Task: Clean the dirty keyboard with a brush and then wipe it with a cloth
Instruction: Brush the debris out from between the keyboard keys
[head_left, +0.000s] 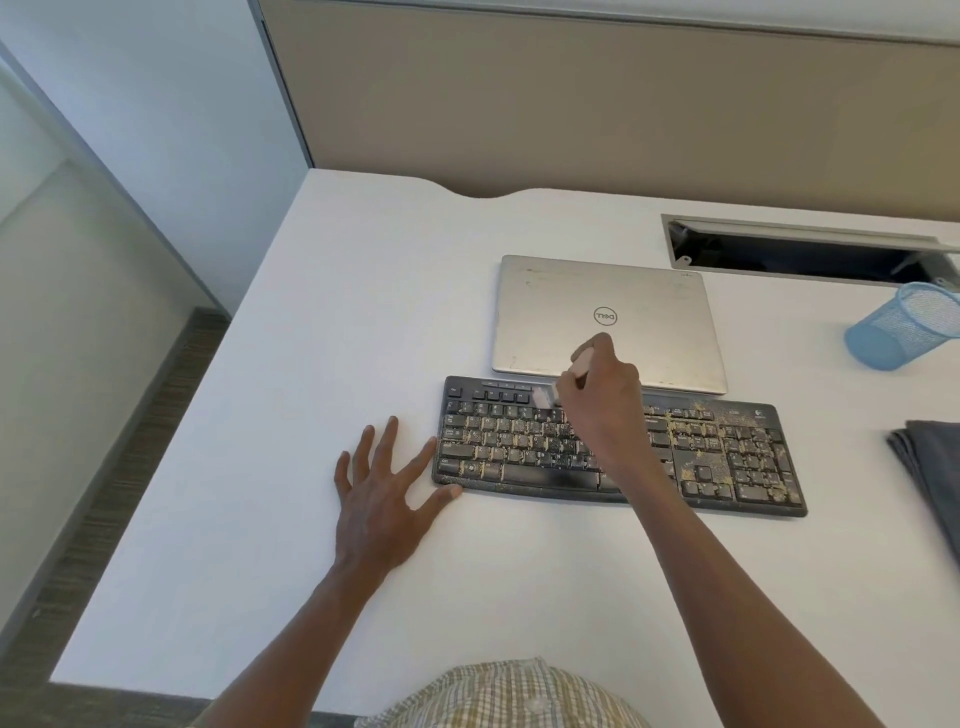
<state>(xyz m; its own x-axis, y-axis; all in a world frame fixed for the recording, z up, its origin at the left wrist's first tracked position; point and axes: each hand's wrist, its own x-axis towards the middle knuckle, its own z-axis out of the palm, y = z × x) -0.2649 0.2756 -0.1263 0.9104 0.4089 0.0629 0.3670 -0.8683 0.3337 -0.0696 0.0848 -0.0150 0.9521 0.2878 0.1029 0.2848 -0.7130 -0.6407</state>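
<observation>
A black keyboard (727, 457) lies on the white desk (363, 322), speckled with yellowish crumbs over its keys. My right hand (602, 405) is over the keyboard's upper middle and grips a pale-handled brush (576, 366), whose bristles touch the top key rows. My left hand (384, 488) rests flat on the desk with fingers spread, its thumb and forefinger against the keyboard's left end. A folded grey cloth (930, 467) lies at the right edge of the view.
A shut silver laptop (571, 306) sits just behind the keyboard. A blue mesh pen cup (904, 332) lies on its side at the right. An open cable slot (810, 249) is set into the desk behind it. A beige partition runs along the back.
</observation>
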